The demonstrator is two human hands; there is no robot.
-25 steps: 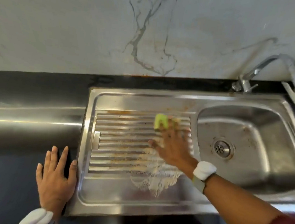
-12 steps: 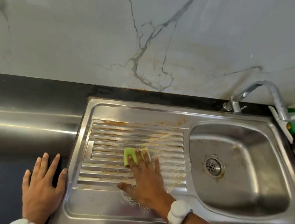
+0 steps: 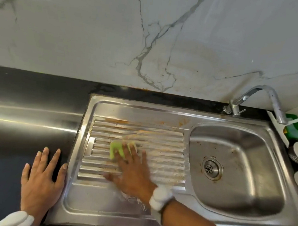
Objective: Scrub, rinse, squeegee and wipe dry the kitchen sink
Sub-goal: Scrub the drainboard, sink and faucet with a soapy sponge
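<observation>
Right hand (image 3: 133,172) fingers straight, pressing a green sponge (image 3: 116,148) flat onto the ribbed drainboard (image 3: 159,149) of the steel sink (image 3: 162,112); hand is motion-blurred. Sponge sits left of centre on the ribs, mostly under the fingertips. Brown grime streaks on the upper ribs, foam near the front edge. Left hand (image 3: 41,184) spread flat on the dark tabletop (image 3: 19,120), thumb touching the sink's left rim. Basin (image 3: 238,173) and tap (image 3: 263,102) to the right.

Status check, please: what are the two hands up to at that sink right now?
Right hand presses green sponge onto ribbed drainboard. Left hand flat on counter. Orange grime on upper ribs. Nothing in the way.
</observation>
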